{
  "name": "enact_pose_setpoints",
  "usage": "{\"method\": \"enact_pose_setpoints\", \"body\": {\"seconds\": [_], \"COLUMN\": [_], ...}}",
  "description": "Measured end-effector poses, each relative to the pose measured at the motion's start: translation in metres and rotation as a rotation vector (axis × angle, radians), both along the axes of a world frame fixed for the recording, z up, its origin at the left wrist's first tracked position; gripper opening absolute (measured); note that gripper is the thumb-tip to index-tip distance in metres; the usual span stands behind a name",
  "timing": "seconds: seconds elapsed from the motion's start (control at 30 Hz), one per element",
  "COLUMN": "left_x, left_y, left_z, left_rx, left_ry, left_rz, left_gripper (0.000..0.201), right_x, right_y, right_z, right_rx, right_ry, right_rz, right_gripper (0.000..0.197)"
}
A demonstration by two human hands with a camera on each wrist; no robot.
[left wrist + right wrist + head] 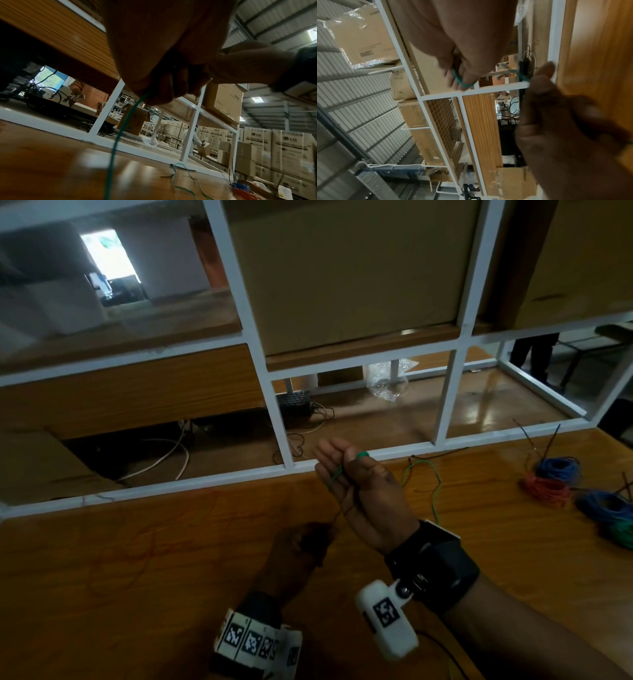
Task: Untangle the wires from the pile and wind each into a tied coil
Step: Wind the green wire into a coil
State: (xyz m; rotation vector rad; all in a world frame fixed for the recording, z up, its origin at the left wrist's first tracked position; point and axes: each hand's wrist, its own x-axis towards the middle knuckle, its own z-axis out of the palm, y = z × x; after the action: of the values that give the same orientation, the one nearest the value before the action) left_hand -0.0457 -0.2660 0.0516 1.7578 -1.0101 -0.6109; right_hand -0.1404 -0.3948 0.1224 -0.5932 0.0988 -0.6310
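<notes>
A thin green wire [362, 454] is looped round the thumb of my right hand [356, 494], which is raised above the wooden table [137, 577] with its fingers straight. From the thumb the wire crosses the palm and drops to my left hand [301, 546], just below, which pinches it in curled fingers. The left wrist view has the green wire [120, 135] leaving that left hand [163, 88] and trailing down onto the table. The right wrist view shows the wire loop [458, 79] on the thumb. The loose rest of the wire [435, 484] lies right of my hands.
Wound coils sit at the table's right edge: a blue coil [560, 469], an orange coil [546, 491], another blue coil [606, 508] and a green coil [623, 534]. A white metal frame [205, 481] borders the far side, with cardboard boxes and cables beyond.
</notes>
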Motion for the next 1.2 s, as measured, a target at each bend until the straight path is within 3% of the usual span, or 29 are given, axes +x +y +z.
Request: {"method": "enact_pose_setpoints", "body": {"seconds": [0.1, 0.2, 0.27, 0.3, 0.37, 0.47, 0.53, 0.63, 0.7, 0.83, 0.93, 1.03, 1.17, 1.2], "left_x": [0.001, 0.007, 0.015, 0.019, 0.029, 0.054, 0.070, 0.087, 0.092, 0.085, 0.077, 0.070, 0.050, 0.043], "left_y": [0.008, 0.022, 0.031, 0.034, 0.036, 0.030, 0.026, 0.021, 0.017, -0.001, -0.015, -0.023, -0.028, -0.029], "left_z": [-0.003, -0.003, -0.002, 0.004, 0.018, 0.037, 0.046, 0.056, 0.060, 0.068, 0.073, 0.064, 0.044, 0.041], "left_rx": [0.031, 0.032, 0.065, 0.094, 0.128, 0.081, 0.054, -0.056, -0.111, -0.173, -0.201, -0.220, -0.151, -0.129], "left_ry": [0.050, 0.050, 0.081, 0.079, -0.024, -0.302, -0.389, -0.375, -0.346, -0.441, -0.304, -0.154, 0.107, 0.123], "left_rz": [0.075, 0.131, 0.183, 0.216, 0.228, 0.216, 0.234, 0.231, 0.196, 0.064, -0.008, 0.001, 0.024, 0.064], "left_gripper": [0.011, 0.018, 0.020, 0.017, 0.004, 0.012, 0.016, 0.014, 0.012, 0.011, 0.011, 0.010, 0.005, 0.016], "right_x": [0.006, 0.007, 0.006, 0.005, 0.005, 0.007, 0.004, -0.002, -0.004, -0.007, -0.012, -0.011, -0.005, -0.002], "right_y": [-0.015, -0.035, -0.050, -0.056, -0.060, -0.051, -0.040, -0.028, -0.023, -0.008, 0.006, 0.004, -0.008, -0.010], "right_z": [-0.004, -0.015, -0.024, -0.028, -0.037, -0.054, -0.055, -0.040, -0.033, -0.034, -0.035, -0.019, 0.009, 0.016], "right_rx": [-0.149, -0.624, -0.972, -1.134, -1.366, -1.468, -1.402, -1.139, -0.985, -0.853, -0.570, -0.349, -0.039, 0.091], "right_ry": [0.097, 0.350, 0.556, 0.670, 0.849, 0.903, 0.814, 0.660, 0.609, 0.507, 0.295, 0.064, -0.157, -0.210], "right_rz": [-0.213, -0.542, -0.658, -0.630, -0.406, -0.012, 0.189, 0.423, 0.523, 0.698, 0.828, 0.828, 0.651, 0.599], "right_gripper": [0.027, 0.024, 0.023, 0.023, 0.020, 0.021, 0.022, 0.024, 0.030, 0.036, 0.029, 0.026, 0.024, 0.023]}}
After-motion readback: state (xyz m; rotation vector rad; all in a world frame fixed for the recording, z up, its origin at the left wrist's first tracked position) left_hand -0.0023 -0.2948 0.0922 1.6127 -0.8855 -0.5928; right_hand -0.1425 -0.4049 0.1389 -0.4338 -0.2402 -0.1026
